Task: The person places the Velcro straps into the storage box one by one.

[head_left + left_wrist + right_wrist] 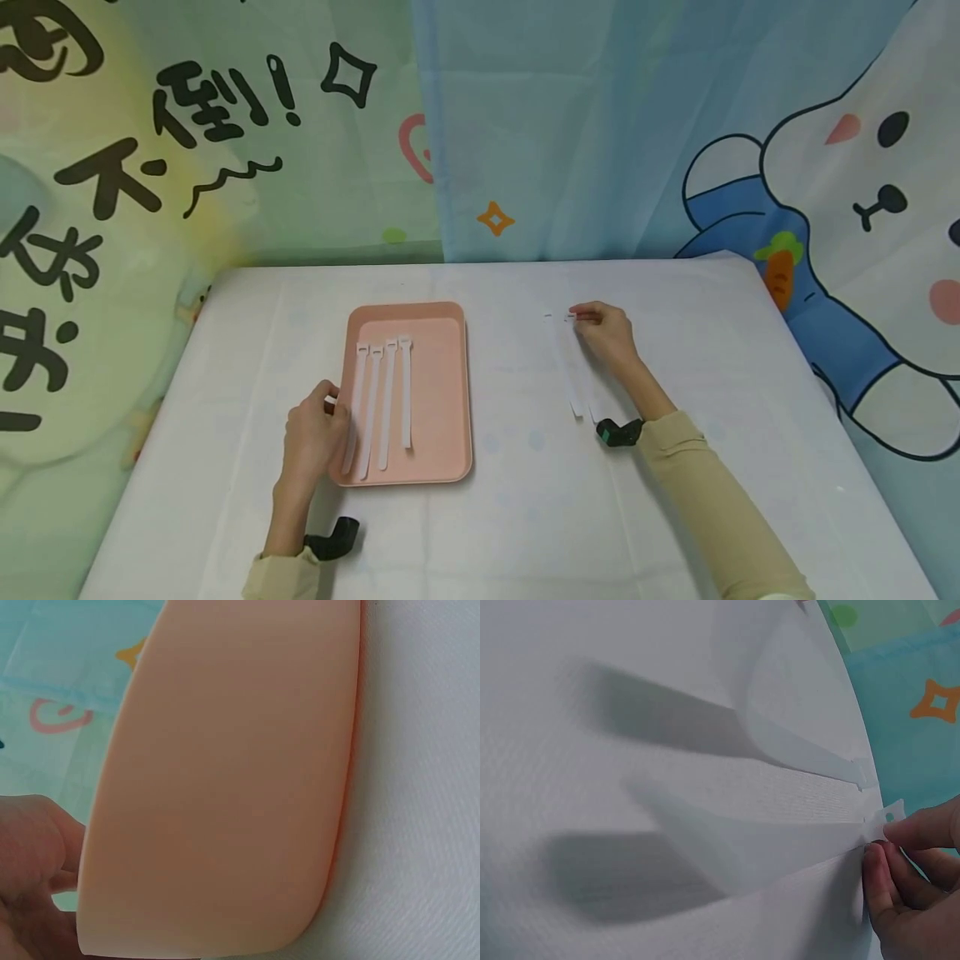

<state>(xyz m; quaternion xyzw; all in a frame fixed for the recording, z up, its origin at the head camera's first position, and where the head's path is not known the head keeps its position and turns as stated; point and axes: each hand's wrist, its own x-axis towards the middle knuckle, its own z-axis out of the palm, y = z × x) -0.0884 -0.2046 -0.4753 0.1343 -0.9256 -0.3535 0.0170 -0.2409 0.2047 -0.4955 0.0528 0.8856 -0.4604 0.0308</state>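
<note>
Pink tray (438,396) at left, holding four white straps (387,407); the left hand (313,433) is at its left rim (347,354), perhaps steadying it, grip unclear. At right, the right hand (609,337) pinches another strap (780,847) by its far tab (895,809), likely for control.

Left wrist view: picture edges crop the tray (217,780) and left hand (31,859). Right wrist view: white strips (780,851) blur (near ends).
</note>
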